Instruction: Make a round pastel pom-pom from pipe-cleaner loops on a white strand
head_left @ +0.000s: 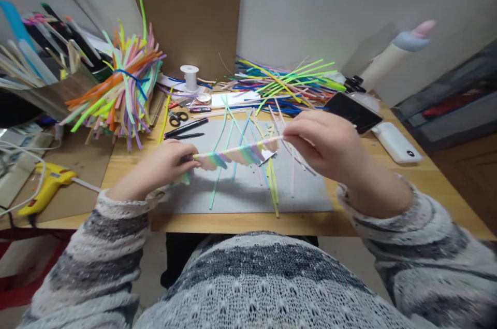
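Stretched between my two hands is a pastel strip of pipe cleaners (pixel 236 155), with a row of short coloured tabs hanging from its length. My left hand (pixel 174 159) pinches the strip near its left end, and a greenish bit of it shows below that palm. My right hand (pixel 320 140) grips the other end between thumb and fingers. The strip is held above a grey mat (pixel 190 199). Loose pipe cleaners (pixel 212 191) in green, blue, yellow and pink lie crossed on the mat beneath it.
At left stand a bundle of pipe cleaners (pixel 120 85) and a yellow glue gun (pixel 48 186). Black scissors (pixel 178 119), markers (pixel 186 127) and a white spool (pixel 190 79) lie behind the mat. More pipe cleaners (pixel 287 80) are piled at the back. A phone (pixel 354 111) and white power bank (pixel 396 142) sit right.
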The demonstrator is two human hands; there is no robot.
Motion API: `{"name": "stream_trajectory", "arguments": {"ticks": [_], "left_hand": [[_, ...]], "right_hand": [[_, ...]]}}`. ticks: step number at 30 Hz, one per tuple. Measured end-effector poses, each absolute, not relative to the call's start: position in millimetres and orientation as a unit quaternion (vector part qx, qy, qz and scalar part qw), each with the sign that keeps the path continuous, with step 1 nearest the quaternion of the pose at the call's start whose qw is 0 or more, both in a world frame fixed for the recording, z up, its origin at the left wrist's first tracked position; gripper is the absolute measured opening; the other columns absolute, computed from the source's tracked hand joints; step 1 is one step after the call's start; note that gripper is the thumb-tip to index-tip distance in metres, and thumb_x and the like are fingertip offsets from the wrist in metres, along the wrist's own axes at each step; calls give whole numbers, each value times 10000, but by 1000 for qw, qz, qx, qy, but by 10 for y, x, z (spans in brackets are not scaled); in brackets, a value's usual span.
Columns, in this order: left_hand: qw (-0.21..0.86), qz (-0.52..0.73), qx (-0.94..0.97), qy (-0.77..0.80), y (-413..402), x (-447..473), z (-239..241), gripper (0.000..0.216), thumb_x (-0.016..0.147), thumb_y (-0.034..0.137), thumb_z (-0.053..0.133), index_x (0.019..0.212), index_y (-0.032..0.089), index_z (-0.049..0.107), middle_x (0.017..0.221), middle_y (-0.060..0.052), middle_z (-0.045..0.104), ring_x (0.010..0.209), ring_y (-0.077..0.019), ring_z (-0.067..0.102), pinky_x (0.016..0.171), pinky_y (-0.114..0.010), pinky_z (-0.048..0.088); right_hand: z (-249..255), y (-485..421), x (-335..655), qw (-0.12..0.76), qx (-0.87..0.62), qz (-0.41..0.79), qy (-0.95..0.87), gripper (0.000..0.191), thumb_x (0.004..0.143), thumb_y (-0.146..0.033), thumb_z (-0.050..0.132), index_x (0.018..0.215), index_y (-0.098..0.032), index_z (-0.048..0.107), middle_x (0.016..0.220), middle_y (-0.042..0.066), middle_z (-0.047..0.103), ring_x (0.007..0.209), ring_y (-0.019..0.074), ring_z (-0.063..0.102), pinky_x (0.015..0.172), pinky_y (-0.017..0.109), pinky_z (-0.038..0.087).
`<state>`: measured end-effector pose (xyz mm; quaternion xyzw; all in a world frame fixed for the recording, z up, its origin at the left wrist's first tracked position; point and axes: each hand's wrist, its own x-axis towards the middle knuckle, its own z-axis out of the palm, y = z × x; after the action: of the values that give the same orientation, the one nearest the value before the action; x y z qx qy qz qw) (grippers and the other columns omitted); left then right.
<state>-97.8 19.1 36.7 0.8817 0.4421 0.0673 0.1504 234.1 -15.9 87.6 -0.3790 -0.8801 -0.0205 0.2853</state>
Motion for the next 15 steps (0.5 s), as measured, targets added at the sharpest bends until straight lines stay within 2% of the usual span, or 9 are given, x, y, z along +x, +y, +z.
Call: {"name": "stream_trajectory", "arguments": {"ticks": [5,9,15], "left_hand": [[308,93,810,490,183,-1106,661,296,787,466,586,882,196,659,777,-20,667,692,-164,588,627,-256,442],[406,86,780,468,237,-1134,711,258,757,431,625,881,211,678,843,-25,683,757,-165,613,664,-245,483],[518,145,699,471,283,-1094,556,238,617,395,719,684,187,623,621,-4,595,554,-127,537,539,-237,459]], "right_hand": [[1088,-61,2637,280,-446,164,-834,143,870,-303,528,774,-206,570,679,13,541,611,140,481,553,279,364],[1052,47,2859,243,-524,366,-730,211,840,-393,561,758,-199,553,580,-28,448,493,90,380,458,237,281],[984,137,3093,116,-549,483,-672,202,764,-357,599,698,-182,522,520,-53,400,447,57,308,432,215,207]]}}
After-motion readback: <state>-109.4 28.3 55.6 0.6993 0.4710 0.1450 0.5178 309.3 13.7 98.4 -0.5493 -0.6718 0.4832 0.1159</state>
